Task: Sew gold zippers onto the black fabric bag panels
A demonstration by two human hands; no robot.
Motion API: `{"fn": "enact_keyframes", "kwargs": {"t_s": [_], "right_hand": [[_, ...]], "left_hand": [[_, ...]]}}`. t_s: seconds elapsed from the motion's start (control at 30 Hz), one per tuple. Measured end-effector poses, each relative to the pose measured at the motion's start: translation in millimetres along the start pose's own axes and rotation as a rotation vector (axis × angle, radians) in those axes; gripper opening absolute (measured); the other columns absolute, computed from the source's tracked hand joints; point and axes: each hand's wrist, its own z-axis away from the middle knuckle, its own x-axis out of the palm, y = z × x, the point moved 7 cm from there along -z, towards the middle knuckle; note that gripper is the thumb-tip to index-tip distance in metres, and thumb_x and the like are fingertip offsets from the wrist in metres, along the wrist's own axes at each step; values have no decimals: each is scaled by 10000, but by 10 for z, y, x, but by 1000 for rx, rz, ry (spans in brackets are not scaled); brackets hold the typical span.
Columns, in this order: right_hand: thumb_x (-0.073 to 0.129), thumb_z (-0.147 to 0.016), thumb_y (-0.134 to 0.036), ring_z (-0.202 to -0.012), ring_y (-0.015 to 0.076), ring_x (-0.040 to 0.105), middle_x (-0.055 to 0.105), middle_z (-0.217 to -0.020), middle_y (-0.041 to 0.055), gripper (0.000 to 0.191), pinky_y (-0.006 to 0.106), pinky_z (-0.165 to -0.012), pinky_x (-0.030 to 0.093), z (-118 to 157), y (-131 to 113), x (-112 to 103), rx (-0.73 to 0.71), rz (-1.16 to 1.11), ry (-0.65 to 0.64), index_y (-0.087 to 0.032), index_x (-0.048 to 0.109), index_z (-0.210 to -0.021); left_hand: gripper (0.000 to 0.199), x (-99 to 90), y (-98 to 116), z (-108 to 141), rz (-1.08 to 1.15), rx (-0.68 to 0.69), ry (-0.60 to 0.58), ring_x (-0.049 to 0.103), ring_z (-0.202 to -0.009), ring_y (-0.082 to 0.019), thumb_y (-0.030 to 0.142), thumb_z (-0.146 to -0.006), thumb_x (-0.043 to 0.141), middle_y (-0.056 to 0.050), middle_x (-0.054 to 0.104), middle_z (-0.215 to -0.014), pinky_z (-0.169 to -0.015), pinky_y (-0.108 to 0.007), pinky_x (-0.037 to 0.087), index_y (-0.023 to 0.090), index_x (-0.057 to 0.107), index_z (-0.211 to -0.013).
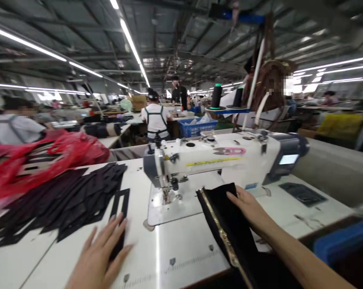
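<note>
My left hand (101,251) lies with fingers spread on the white table, over the lower end of a dark fabric piece with a long slot (125,202). At the right, my right hand (246,202) pinches the upper edge of a black cloth with a metal zipper (234,218). The zipper's gold teeth run down the cloth's left side, and the lower part hangs over the table's front edge. Behind both hands stands a white sewing machine (196,156); its needle area (169,194) lies between them, apart from the cloth.
A fanned pile of dark slotted pieces (82,196) covers the table's left side, beside a red plastic bag (69,150). Pink-handled snips (229,151) rest against the machine arm. Black thread cones (217,97) stand behind it. Other people sit farther back, near a blue basket (197,127).
</note>
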Motion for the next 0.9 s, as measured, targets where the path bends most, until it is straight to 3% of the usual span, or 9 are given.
{"fn": "enact_keyframes", "kwargs": {"t_s": [0.1,0.2,0.27,0.37,0.43,0.57,0.7,0.8,0.9], "right_hand": [[449,-876,-522,-794,201,613,635,-826,60,385,390,-765,480,-162,255,555,-11,113,56,-166,592,-913],[466,-898,-467,-694,148,586,586,-755,8,336,345,-696,477,-219,415,781,-37,228,91,-147,555,-945],[444,-905,-436,-657,147,585,585,-726,6,311,324,-654,472,-227,431,805,-78,295,95,-146,545,-954],[385,-900,-391,-631,186,606,612,-703,40,288,324,-605,471,-213,361,791,-156,387,100,-149,540,-927],[347,-904,-381,-600,208,612,621,-677,52,298,322,-573,469,-192,286,791,-208,443,106,-160,547,-902],[283,-932,-376,-723,245,639,651,-803,108,396,333,-619,480,-138,122,767,-309,560,133,-136,596,-969],[304,-939,-389,-712,277,630,647,-814,147,471,339,-550,444,-99,9,640,-331,679,178,-75,612,-1106],[339,-938,-372,-705,265,640,676,-859,148,451,323,-546,433,-101,-23,591,-326,684,166,-82,584,-1182],[346,-926,-362,-707,261,651,690,-908,142,435,326,-560,448,-134,10,658,-305,616,102,-120,577,-1203]], "left_hand": [[464,-6,367,-144,97,150,-78,421,-1261,-257,328,-933,437,-102,443,-1378,-1056,-492,305,223,351,-1376],[332,4,781,-398,307,287,-98,465,-1216,-216,145,-946,372,-82,548,-1271,-1086,-494,239,213,505,-1242],[293,28,911,-555,424,278,-93,580,-1029,-169,91,-931,386,-32,653,-1053,-1066,-446,279,224,616,-1054],[152,102,1014,-664,491,290,-117,596,-883,-144,159,-906,518,11,666,-907,-1022,-404,323,231,652,-911],[48,160,1066,-663,484,310,-146,584,-890,-148,231,-868,602,14,655,-935,-1017,-400,320,227,648,-881],[94,250,1175,-596,407,321,-188,573,-868,-156,280,-822,654,6,627,-907,-1024,-400,313,193,622,-808],[186,235,1237,-559,372,288,-174,551,-930,-203,315,-789,689,-30,603,-939,-1016,-410,325,160,586,-779],[128,188,1203,-616,407,275,-202,535,-902,-208,254,-820,642,-55,582,-972,-918,-389,398,150,568,-825],[98,112,1239,-733,395,487,-216,519,-954,-197,138,-897,504,-60,575,-1046,-912,-371,390,160,567,-968]]}}
